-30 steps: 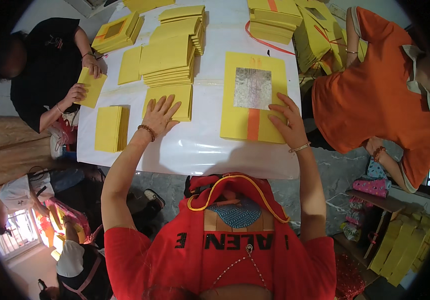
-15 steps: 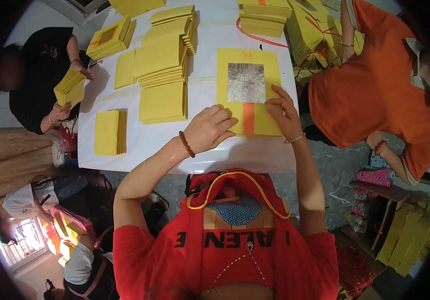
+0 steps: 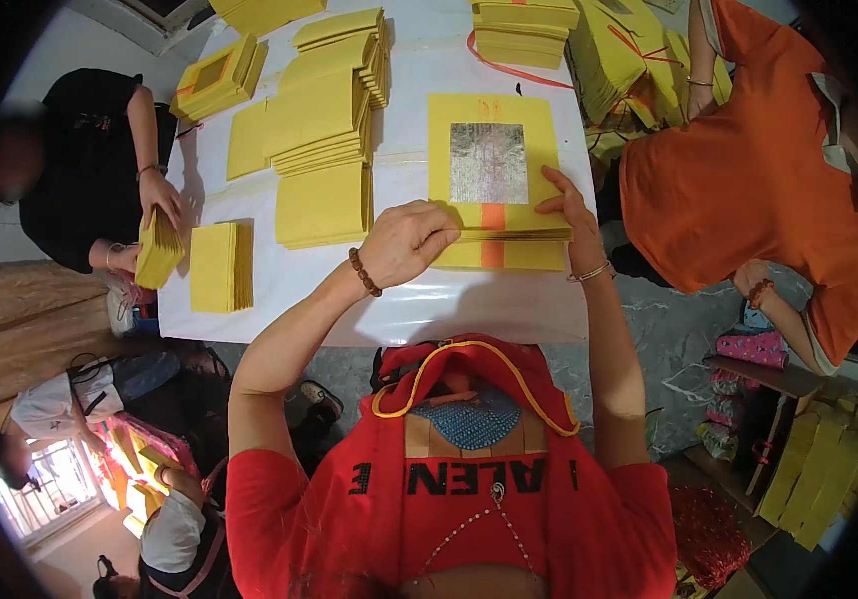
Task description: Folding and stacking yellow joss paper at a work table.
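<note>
A stack of yellow paper sheets (image 3: 442, 150) with a silver square (image 3: 489, 165) and an orange stripe lies on the table before me. Part of its near side is raised in a layered edge, with more yellow paper flat below it. My left hand (image 3: 411, 243) is closed on the left end of that raised edge, fingers bent, their tips partly hidden. At the right side, my right hand (image 3: 576, 218) touches the stack with its fingers apart, the thumb lying over the paper.
Folded yellow paper bundles (image 3: 324, 205) fill the table's middle, with another bundle (image 3: 219, 265) nearer at left. A person in black (image 3: 89, 170) handles a yellow bundle on the left. Someone in orange (image 3: 739, 190) stands right, beside tied yellow stacks (image 3: 624, 70). A red strip (image 3: 519, 72) lies behind.
The near part of my sheets has risen into a layered edge, with my left hand now closed on it. At left, the other person's bundle has come down toward the table edge.
</note>
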Available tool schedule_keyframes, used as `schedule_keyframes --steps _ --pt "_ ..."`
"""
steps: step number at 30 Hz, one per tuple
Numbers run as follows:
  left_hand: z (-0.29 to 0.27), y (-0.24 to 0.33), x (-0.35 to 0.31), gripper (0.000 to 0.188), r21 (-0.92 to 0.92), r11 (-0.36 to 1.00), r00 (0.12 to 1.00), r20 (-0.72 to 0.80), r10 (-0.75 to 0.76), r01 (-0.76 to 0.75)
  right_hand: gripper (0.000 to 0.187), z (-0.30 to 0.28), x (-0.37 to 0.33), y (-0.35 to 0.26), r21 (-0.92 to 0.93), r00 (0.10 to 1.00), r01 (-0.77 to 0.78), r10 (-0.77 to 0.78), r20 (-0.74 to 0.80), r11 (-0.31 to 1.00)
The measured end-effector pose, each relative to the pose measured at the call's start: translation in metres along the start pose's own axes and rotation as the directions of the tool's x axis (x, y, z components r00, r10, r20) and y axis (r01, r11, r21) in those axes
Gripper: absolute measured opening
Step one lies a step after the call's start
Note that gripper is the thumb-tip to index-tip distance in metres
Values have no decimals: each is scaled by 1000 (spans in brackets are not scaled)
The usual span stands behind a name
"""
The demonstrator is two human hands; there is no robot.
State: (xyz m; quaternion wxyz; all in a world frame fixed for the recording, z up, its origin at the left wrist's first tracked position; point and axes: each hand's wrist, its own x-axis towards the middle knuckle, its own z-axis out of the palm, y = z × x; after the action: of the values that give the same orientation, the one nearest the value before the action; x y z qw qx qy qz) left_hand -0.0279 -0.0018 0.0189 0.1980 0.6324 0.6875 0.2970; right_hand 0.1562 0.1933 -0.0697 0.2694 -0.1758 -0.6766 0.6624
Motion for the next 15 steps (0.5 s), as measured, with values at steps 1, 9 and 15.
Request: schedule_keyframes --steps 1,9,15 --pt "0 0 0 15 -28 999 1000 -2 -16 16 53 -1 0 2 10 1000 -4 4 2 1000" --pt "9 -20 6 19 -283 923 963 13 -268 261 34 -7 0 10 -60 994 88 -83 74 994" --pt "-2 -22 4 23 -408 912 997 -51 -65 38 34 -4 -3 7 -155 993 116 -109 53 981"
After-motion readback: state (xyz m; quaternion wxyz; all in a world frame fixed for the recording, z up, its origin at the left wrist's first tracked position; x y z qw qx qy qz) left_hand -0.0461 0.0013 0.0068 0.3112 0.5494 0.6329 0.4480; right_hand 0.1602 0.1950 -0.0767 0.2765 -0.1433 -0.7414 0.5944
